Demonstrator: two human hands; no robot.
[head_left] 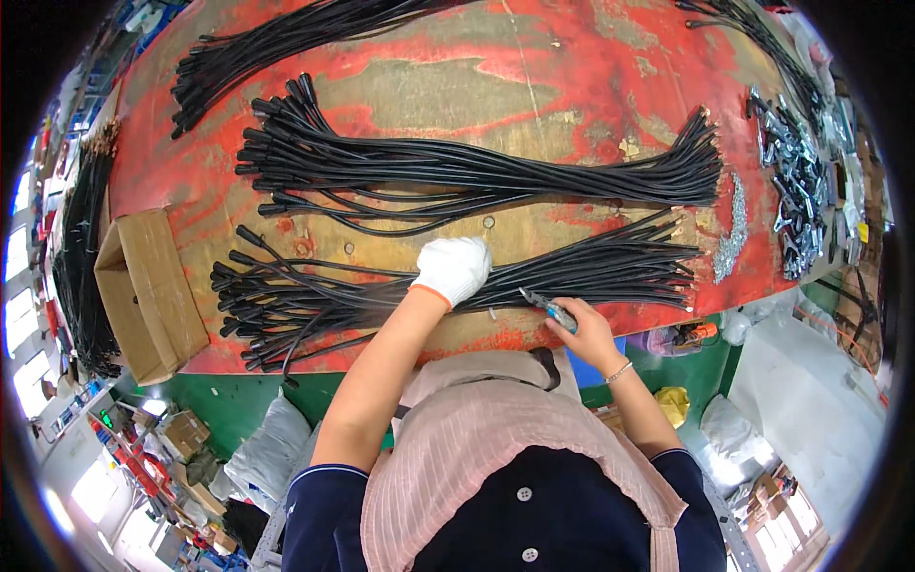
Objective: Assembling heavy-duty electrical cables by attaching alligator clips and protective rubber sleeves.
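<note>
My left hand [454,268], in a white glove, is closed over the middle of the near bundle of black cables [572,270]. Its fingers curl down around some of the cables. My bare right hand [588,336] grips a pair of pliers [553,311] with blue-grey handles, their jaws pointing left toward the bundle's lower edge. Dark plug ends of this bundle fan out at the left, and its cut ends spread at the right. Just beyond lies a second bundle of black cables [457,162], with copper showing at its right tips.
The worn red and wooden tabletop [438,95] carries another cable bundle [286,43] at the far left. An open cardboard box [157,296] stands at the left edge. Small silvery pieces [732,234] and a pile of metal parts [796,181] lie at the right.
</note>
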